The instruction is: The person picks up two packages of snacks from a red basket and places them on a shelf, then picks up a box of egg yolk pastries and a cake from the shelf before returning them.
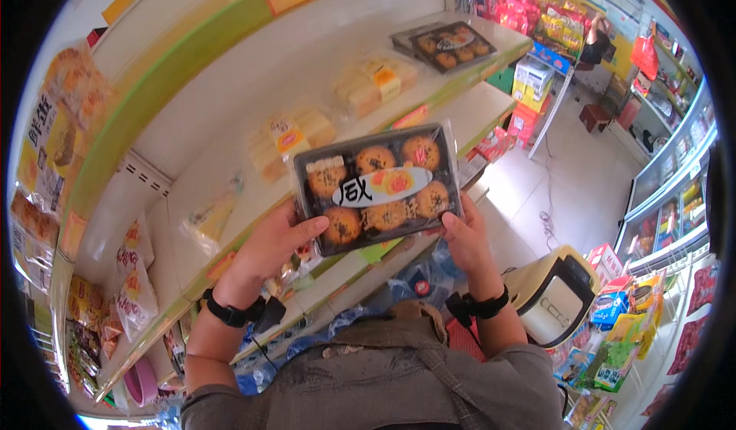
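Note:
Between both hands I hold a wrapped black plastic tray of round seeded pastries point(379, 214), tilted toward me in front of the shelf. My left hand point(282, 231) grips its lower left corner, thumb on top. At the lower right corner, my right hand point(464, 231) pinches the edge with its thumb over the wrapper. Behind the tray, a bag of pale bread point(270, 165) and another bread pack point(376, 82) lie on the white shelf point(201, 171). Two similar pastry trays point(454, 48) overlap at the shelf's far end. A wrapped cake wedge point(213, 217) rests near my left forearm.
Bagged snacks point(135, 275) stand on the lower left shelf. Blue-wrapped bottles point(425, 280) are below my hands. A beige and black bin-like appliance point(555, 300) stands at right, beside racks of snack packets point(621, 338). A cable point(549, 223) crosses the floor; a person point(595, 42) sits far back.

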